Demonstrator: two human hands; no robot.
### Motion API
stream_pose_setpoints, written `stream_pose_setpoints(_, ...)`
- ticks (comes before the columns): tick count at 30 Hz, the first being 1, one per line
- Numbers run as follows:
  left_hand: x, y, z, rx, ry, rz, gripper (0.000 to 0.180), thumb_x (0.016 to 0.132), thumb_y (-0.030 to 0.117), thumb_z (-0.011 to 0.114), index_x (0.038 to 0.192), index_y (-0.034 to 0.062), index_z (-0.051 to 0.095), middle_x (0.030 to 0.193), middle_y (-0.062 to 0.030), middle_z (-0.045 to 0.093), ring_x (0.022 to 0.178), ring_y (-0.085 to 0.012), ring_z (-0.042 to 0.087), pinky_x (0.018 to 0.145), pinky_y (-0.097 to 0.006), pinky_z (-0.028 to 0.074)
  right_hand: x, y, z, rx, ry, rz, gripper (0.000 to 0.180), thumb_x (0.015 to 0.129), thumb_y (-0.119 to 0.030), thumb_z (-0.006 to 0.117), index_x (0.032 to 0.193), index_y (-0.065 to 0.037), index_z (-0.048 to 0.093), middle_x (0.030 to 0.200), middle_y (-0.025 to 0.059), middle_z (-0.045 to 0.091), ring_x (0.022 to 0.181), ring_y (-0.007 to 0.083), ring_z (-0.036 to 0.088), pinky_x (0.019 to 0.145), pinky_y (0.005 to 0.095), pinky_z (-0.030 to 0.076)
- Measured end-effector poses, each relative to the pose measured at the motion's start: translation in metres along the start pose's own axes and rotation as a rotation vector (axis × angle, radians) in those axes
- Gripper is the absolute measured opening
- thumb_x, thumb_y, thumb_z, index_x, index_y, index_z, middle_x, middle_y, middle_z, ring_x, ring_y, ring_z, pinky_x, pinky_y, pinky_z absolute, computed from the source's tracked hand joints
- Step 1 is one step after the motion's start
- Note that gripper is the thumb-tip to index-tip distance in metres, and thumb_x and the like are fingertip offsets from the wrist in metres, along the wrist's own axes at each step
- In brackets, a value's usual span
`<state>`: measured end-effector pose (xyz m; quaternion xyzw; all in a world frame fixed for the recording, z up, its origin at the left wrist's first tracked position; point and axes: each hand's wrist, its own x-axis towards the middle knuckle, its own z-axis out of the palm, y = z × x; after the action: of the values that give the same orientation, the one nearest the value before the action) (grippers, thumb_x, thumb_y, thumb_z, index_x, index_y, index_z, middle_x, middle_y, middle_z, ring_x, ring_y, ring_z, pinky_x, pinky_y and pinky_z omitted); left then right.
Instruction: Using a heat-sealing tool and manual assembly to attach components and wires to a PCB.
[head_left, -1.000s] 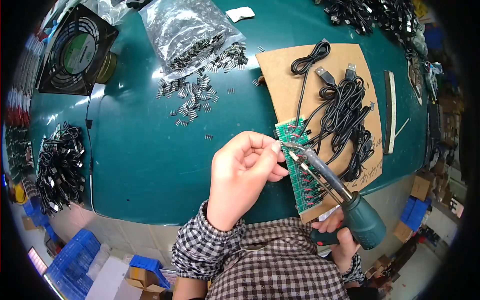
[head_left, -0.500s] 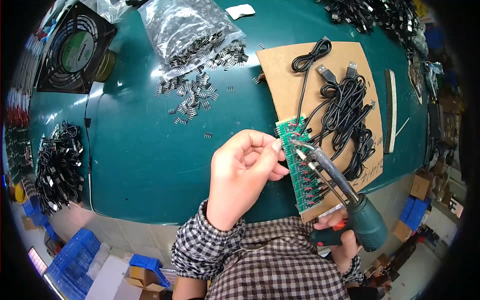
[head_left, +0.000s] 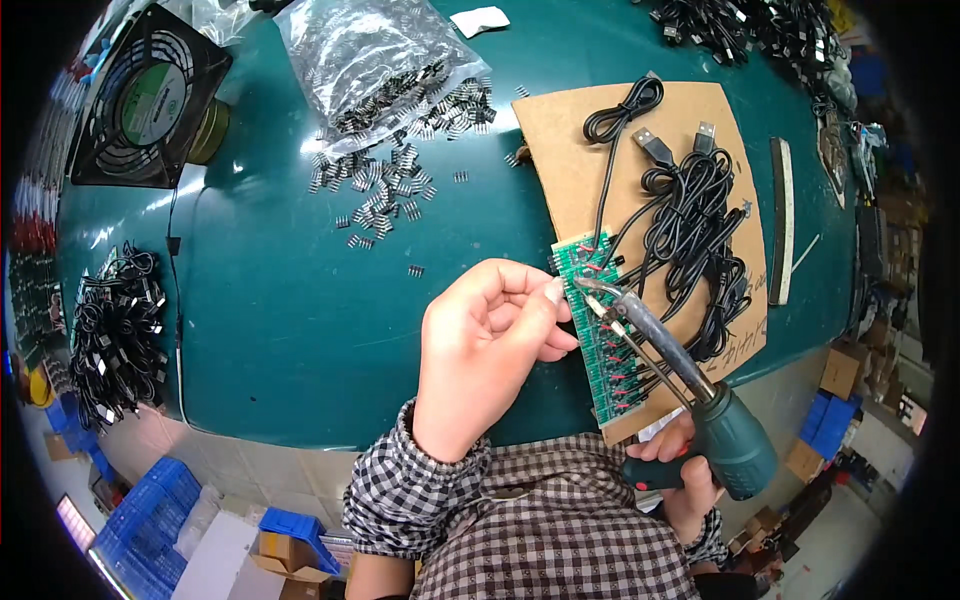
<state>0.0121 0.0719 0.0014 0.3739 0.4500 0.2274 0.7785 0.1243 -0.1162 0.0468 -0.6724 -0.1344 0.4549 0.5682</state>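
On the cardboard sheet (head_left: pixel 560 140), along its left edge, lies the green circuit board (head_left: pixel 592 350), black cables (head_left: pixel 690 220) bunched to its right. Left hand (head_left: pixel 485 330): thumb and fingertips pinched together at the board's upper left edge; can't tell if a small part is between them. Right hand (head_left: pixel 685 475): wrapped round the grip of the green soldering gun (head_left: pixel 735 440), tip (head_left: pixel 590 286) over the board's upper end, near the left fingertips. Can't tell if it's touching.

To do it well, I'd say: keep the pinch steady, skin off the hot end, heat one joint at a time, feed little solder, lift clean so neighbours don't bridge. Mind the barrel near cable insulation.

Vs half a second ago: tip sits slightly further left, closer to the left fingertips; right fingers mostly cover the red trigger that showed then. Left hand and board look unmoved.
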Motion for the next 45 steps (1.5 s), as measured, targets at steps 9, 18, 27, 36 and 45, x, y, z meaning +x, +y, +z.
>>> stream_pose_setpoints(9, 0.0, -0.001, 0.001, -0.007, 0.0, 0.0, 0.016, 0.087, 0.01, 0.053, 0.089, -0.0065, 0.054, 0.077, -0.0112, 0.061, 0.062, -0.0143, 0.062, 0.055, -0.022, 0.051, 0.0, 0.002, -0.001, 0.012, 0.022, -0.018, 0.053, 0.078, -0.038, 0.062, 0.103, 0.003, 0.041, 0.073, 0.0069, 0.048, 0.069, 0.0187, 0.056, 0.067, 0.0407, 0.055)
stream_pose_setpoints(18, -0.009, 0.005, -0.004, 0.007, 0.031, 0.019, 0.017, 0.087, 0.008, 0.052, 0.095, -0.007, 0.055, 0.08, -0.0118, 0.062, 0.065, -0.0142, 0.062, 0.057, -0.023, 0.052, 0.004, 0.0, 0.005, 0.01, 0.036, -0.07, 0.055, 0.079, -0.042, 0.059, 0.107, 0.003, 0.042, 0.069, 0.0055, 0.046, 0.066, 0.017, 0.054, 0.064, 0.0374, 0.055)
stream_pose_setpoints(27, -0.024, 0.011, -0.049, 0.875, 0.525, 0.556, 0.014, 0.078, -0.002, 0.059, 0.091, -0.0018, 0.057, 0.089, -0.0065, 0.055, 0.069, -0.0089, 0.053, 0.061, -0.02, 0.044, 0.01, 0.005, -0.007, 0.253, -0.01, -0.146, 0.044, 0.082, -0.035, 0.058, 0.098, 0.004, 0.044, 0.075, 0.0079, 0.049, 0.072, 0.0203, 0.056, 0.067, 0.0412, 0.055)
stream_pose_setpoints(36, -0.014, 0.008, -0.046, 1.019, 0.469, 0.561, 0.012, 0.076, 0.001, 0.061, 0.087, 0.0009, 0.055, 0.083, -0.0082, 0.049, 0.057, -0.0151, 0.049, 0.053, -0.028, 0.043, 0.005, 0.011, -0.011, 0.17, 0.046, -0.222, 0.05, 0.085, -0.039, 0.051, 0.11, 0.002, 0.039, 0.069, 0.0049, 0.046, 0.062, 0.0156, 0.053, 0.055, 0.0308, 0.053)
stream_pose_setpoints(45, -0.013, 0.002, -0.049, 1.046, 0.542, 0.673, 0.009, 0.076, -0.003, 0.06, 0.082, 0.0002, 0.054, 0.078, -0.0065, 0.052, 0.059, -0.0117, 0.05, 0.056, -0.022, 0.043, 0.015, 0.006, -0.011, 0.308, -0.063, -0.174, 0.05, 0.082, -0.038, 0.057, 0.107, 0.002, 0.042, 0.077, 0.0076, 0.05, 0.073, 0.0206, 0.056, 0.065, 0.0403, 0.055)
